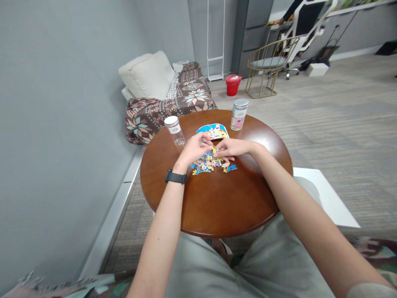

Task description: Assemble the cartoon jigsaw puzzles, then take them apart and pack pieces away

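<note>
My left hand (197, 147), with a black watch (175, 177) on its wrist, is closed in a pinch above a heap of jigsaw pieces. From the right, my right hand (230, 148) meets it with thumb and fingers closed. A small jigsaw piece (214, 148) shows between the fingertips of both hands. The loose jigsaw pieces (205, 164), blue, yellow and pink, lie under and in front of the hands. Just beyond them is a colourful picture sheet (214, 130), partly covered by my fingers.
On the round wooden table (223, 207) stand a clear jar (176, 131) with a pale lid and a printed canister (239, 115). Behind are a sofa with a patterned cover (173, 106), a red bin (232, 85), a gold-framed chair (269, 63) and another person's arm (289, 12).
</note>
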Motion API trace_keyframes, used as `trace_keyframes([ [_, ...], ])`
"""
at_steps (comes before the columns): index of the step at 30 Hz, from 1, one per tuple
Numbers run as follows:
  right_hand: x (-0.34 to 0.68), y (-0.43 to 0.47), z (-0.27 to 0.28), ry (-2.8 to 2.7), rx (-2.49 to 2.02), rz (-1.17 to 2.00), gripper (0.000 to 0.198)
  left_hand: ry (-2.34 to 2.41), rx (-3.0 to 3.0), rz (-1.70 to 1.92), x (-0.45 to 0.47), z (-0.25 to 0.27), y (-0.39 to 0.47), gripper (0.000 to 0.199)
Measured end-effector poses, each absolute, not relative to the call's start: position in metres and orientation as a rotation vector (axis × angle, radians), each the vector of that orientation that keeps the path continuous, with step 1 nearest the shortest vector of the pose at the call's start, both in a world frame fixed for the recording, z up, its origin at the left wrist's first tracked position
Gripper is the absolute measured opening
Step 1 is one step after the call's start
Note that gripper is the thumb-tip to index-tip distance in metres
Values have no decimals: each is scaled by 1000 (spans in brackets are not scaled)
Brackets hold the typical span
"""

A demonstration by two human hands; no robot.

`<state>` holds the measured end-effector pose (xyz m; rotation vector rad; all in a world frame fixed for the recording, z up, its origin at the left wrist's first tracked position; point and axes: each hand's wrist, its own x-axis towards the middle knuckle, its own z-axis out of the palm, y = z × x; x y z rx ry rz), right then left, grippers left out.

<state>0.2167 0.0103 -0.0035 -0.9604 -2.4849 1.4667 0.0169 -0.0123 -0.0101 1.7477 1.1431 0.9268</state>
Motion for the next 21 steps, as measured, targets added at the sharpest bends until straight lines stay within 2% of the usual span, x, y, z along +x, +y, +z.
trace_keyframes([
  [6, 220, 15, -6, -2502, -911, 1451, 34, 1220, 1726, 988, 16, -8, -12, 20],
  [13, 220, 15, -6, -2514, -912, 1438, 31, 1130, 1725, 832, 17, -8, -16, 25],
  [21, 221, 14, -6, -2515, -882, 1495, 29, 1153, 1821, 826, 17, -7, -16, 19],
])
